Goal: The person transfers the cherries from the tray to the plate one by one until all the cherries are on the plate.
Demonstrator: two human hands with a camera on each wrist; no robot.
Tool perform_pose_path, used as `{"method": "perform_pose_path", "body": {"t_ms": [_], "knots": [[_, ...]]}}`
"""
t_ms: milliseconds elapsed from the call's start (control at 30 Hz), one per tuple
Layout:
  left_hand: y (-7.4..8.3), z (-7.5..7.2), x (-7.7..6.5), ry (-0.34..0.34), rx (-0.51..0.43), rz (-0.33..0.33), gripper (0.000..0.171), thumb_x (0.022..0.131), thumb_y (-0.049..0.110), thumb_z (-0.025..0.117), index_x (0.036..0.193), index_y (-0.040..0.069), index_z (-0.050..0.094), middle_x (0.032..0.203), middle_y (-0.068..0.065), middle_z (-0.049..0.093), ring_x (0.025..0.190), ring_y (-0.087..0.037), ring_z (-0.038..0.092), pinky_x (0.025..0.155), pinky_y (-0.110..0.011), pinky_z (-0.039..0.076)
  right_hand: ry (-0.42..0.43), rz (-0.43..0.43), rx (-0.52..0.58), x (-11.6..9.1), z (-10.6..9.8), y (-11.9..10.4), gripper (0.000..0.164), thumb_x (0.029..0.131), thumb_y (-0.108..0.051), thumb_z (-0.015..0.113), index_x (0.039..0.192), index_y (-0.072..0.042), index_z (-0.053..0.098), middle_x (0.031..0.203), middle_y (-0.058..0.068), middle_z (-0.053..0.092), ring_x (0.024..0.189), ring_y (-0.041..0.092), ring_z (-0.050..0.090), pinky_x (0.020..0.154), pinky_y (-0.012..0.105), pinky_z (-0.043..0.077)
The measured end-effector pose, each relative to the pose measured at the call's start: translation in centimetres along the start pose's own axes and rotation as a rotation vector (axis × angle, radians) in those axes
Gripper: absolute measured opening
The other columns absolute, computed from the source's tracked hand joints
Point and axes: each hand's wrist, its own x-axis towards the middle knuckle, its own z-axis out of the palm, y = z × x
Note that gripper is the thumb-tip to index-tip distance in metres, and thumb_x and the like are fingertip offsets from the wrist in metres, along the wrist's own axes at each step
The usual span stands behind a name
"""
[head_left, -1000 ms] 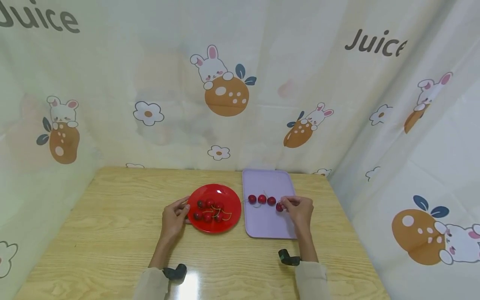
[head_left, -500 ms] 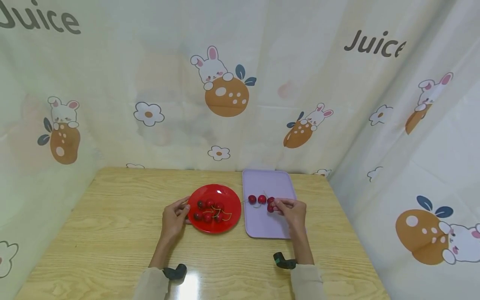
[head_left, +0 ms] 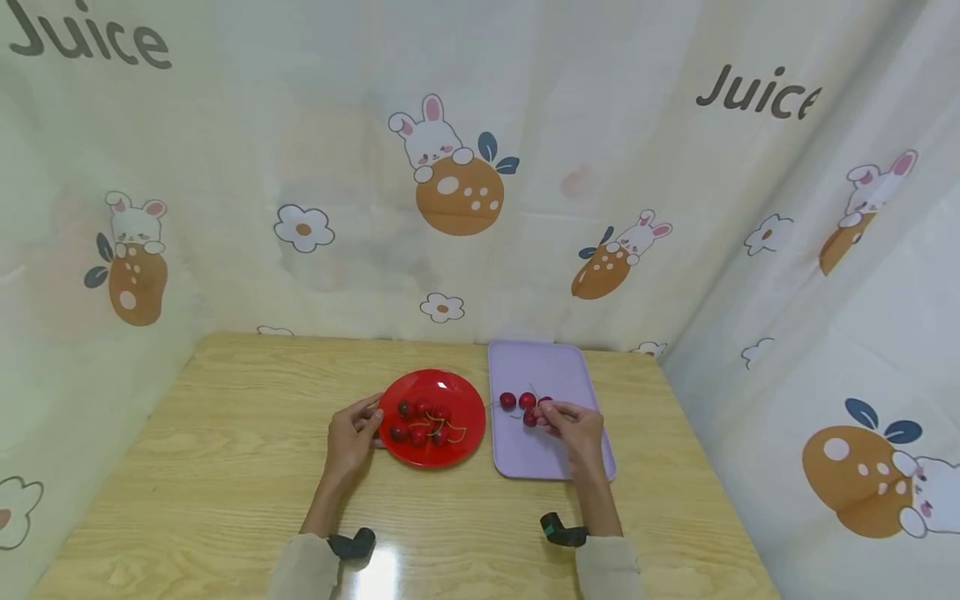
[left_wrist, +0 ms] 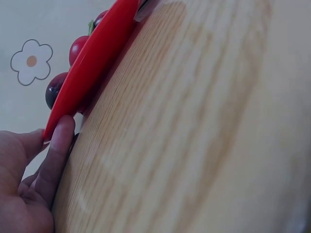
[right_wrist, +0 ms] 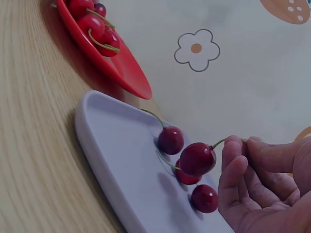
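My left hand point(head_left: 349, 437) grips the left rim of a red plate point(head_left: 465, 392), thumb above and fingers beneath. In the left wrist view, the near edge of the plate is pinched between thumb and finger. Several dark red cherries point(head_left: 417, 435) with green stems lie on it. To its right, my right hand point(head_left: 579, 429) pinches a cherry point(right_wrist: 198, 158) by its stem between thumb and forefinger. That cherry hangs over a lilac tray point(head_left: 525, 458). Behind it, three cherries sit in a row on the tray, the leftmost one point(head_left: 507, 401) nearest the plate.
Under everything is a light wood table point(head_left: 247, 433). A pale curtain point(head_left: 345, 150) printed with rabbits and flowers stands along its back and sides. A dark wrist camera point(head_left: 562, 530) is strapped on each forearm.
My right hand has moved left with the cherry, from the right end of the row to in front of it. My left hand keeps its grip on the plate.
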Motion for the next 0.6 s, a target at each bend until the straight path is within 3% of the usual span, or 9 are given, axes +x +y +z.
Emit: {"method": "perform_pose_path", "body": {"t_ms": [433,600], "knots": [[-0.2,0.0,0.0,-0.012,-0.018,0.004,0.037,0.108,-0.001,0.064,0.144,-0.004,0.067,0.122,-0.036,0.072,0.075,-0.009,0.077,0.062,-0.029,0.070,-0.035,0.018,0.094,-0.6,2.0,1.5,0.031,0.101,0.000,0.075,0.121,0.023,0.069,0.079,0.003,0.082,0.071,0.008,0.077,0.066,0.017,0.066],[-0.1,-0.1,0.1,-0.009,-0.008,0.012,0.037,0.107,-0.002,0.064,0.144,-0.004,0.067,0.121,-0.035,0.073,0.075,-0.008,0.076,0.061,-0.029,0.070,-0.066,0.022,0.138,-0.7,2.7,2.0,0.024,0.102,0.000,0.074,0.117,0.019,0.073,0.079,0.004,0.083,0.071,0.009,0.078,0.066,0.017,0.066]]}}
